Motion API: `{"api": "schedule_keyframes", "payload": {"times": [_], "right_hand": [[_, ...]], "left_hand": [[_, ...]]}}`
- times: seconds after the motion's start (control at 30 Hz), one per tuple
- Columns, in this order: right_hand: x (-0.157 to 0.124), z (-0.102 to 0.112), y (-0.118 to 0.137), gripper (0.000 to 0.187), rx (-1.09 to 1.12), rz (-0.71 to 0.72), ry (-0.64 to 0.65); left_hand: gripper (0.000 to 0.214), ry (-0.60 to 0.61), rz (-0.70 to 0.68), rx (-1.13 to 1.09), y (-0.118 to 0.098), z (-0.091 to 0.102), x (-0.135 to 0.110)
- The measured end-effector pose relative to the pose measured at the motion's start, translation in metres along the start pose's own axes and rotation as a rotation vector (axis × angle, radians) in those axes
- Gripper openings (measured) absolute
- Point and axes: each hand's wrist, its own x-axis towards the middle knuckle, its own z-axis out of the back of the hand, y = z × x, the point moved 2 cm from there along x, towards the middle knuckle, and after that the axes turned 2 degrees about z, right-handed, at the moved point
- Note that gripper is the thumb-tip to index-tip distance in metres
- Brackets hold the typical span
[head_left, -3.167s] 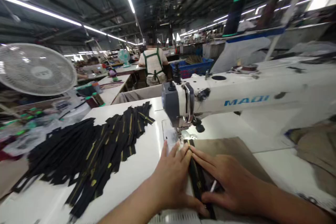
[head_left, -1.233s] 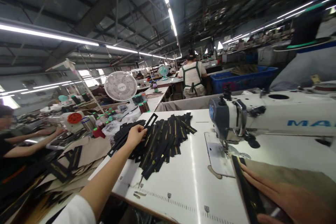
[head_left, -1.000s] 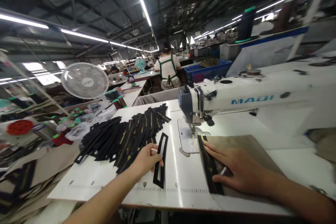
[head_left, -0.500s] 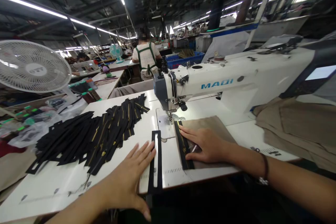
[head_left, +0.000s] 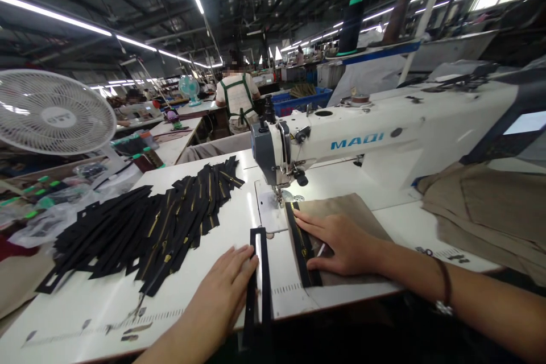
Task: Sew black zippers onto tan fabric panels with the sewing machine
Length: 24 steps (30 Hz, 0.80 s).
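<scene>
The left hand [head_left: 226, 290], fingers straight and unclenched, touches a black slotted fabric strip [head_left: 266, 278] overhanging the white sewing table [head_left: 234, 210]. The right hand [head_left: 347, 244] lies on khaki fabric [head_left: 354, 207], beside its brass-toothed black zipper [head_left: 302, 242]; I cannot tell whether it grips the white stick [head_left: 321, 249] there. Beyond are piled zippers [head_left: 170, 222], a MAQI sewing machine [head_left: 409, 131], a fan [head_left: 60, 116] and an aproned person [head_left: 239, 96].

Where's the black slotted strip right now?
In the head view, low centre, the black slotted strip lies at the front edge of the white table, between the left hand and the tan cloth under the right hand.
</scene>
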Motion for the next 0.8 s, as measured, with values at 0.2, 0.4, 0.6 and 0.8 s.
{"api": "schedule_keyframes", "payload": {"times": [0.2, 0.4, 0.6, 0.8], "right_hand": [[0.001, -0.001, 0.001, 0.080, -0.015, -0.010, 0.024], [0.005, 0.002, 0.003, 0.074, 0.123, 0.005, -0.034], [0.006, 0.003, 0.004, 0.065, 0.239, -0.017, -0.059], [0.007, 0.003, 0.002, 0.062, 0.253, -0.024, -0.060]], "left_hand": [[0.031, -0.245, 0.011, -0.051, 0.011, -0.010, 0.036], [0.023, -0.313, -0.112, 0.038, -0.003, -0.032, 0.100], [0.021, -0.240, -0.107, 0.062, -0.005, -0.050, 0.119], [0.024, -0.278, -0.182, 0.062, -0.004, -0.047, 0.115]]}}
